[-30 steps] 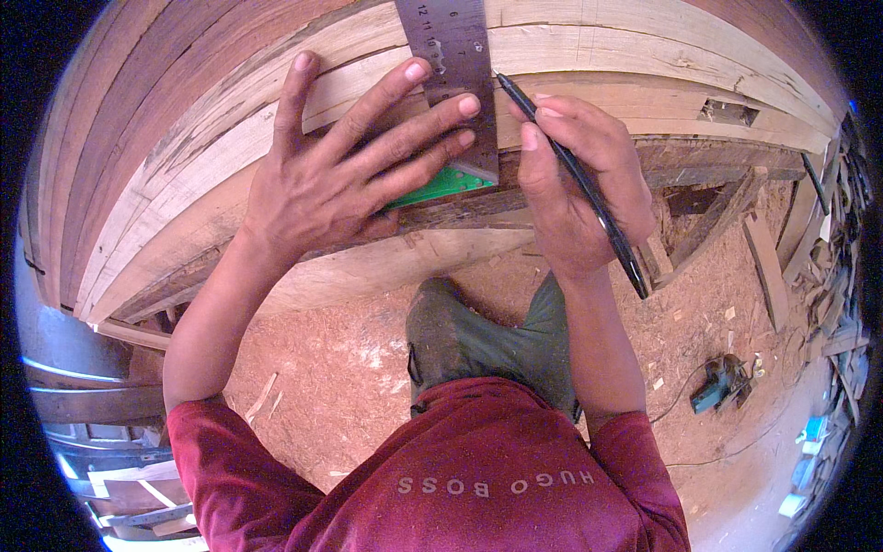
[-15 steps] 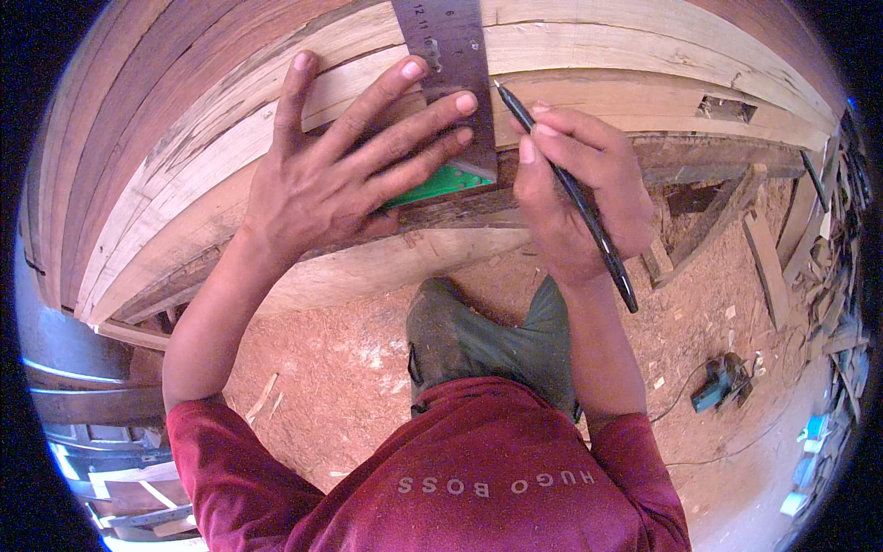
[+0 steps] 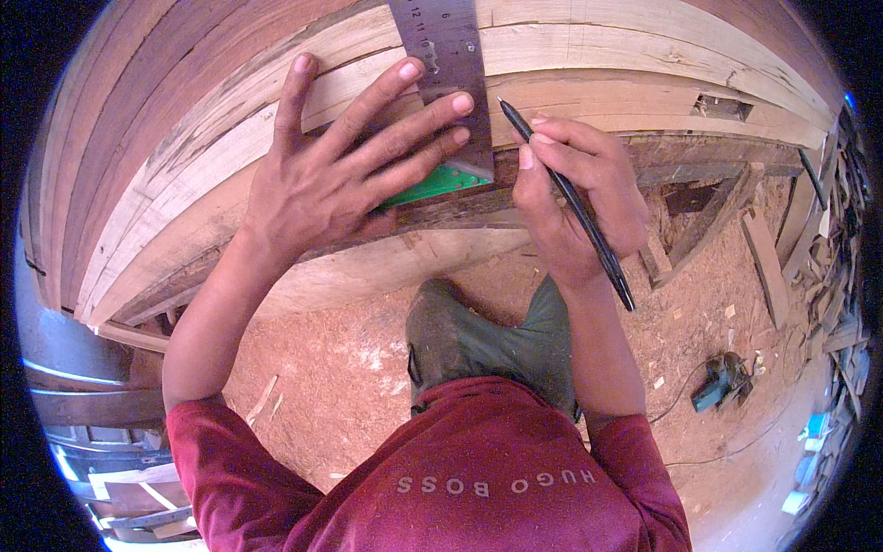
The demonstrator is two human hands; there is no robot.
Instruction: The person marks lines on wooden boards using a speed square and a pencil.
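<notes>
I am pressing my left hand [image 3: 322,175] with fingers spread flat on the try square [image 3: 441,74], whose steel blade is lying across the near edge of the wooden plank [image 3: 598,64] with its green stock against the plank's side. My right hand [image 3: 579,198] is pinching a black pencil [image 3: 566,198] just beside the blade. I think the blade is stiff but slippery on wood, so firm pressure near the stock is holding it best.

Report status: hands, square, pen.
Left hand flat, fingers spread, pinning the metal try square on the stacked planks. Right hand grips a black pen, tip beside the blade edge. Nothing in the way.
</notes>
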